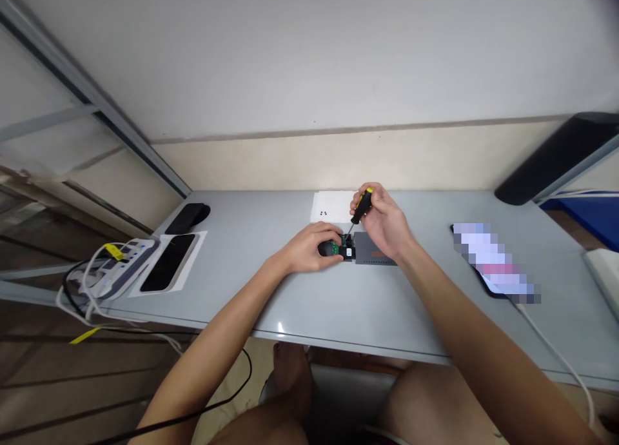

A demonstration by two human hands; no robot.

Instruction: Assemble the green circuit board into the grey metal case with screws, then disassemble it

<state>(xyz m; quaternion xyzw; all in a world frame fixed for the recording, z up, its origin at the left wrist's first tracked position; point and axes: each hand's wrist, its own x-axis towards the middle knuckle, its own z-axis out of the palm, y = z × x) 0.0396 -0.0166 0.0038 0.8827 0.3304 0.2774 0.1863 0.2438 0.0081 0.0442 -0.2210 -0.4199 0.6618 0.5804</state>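
My right hand [385,219] is closed around the black and yellow handle of a screwdriver [362,206]. Its shaft slants down to the left, and the tip meets or nearly meets a green circuit board [335,247] with black parts on it. Fingers and thumb of my left hand [312,248] bracket the board from its far and near sides, covering its left end. Directly right of the board lies a flat dark grey case [366,248], partly behind my right wrist; whether the two are joined cannot be made out.
White paper [333,203] with several tiny black pieces, apparently screws, lies at the back. A phone [169,262], a black object [185,218] and a power strip [123,267] with cables are at left. Another phone [493,264], cable attached, lies right. A black cylinder [556,158] leans behind.
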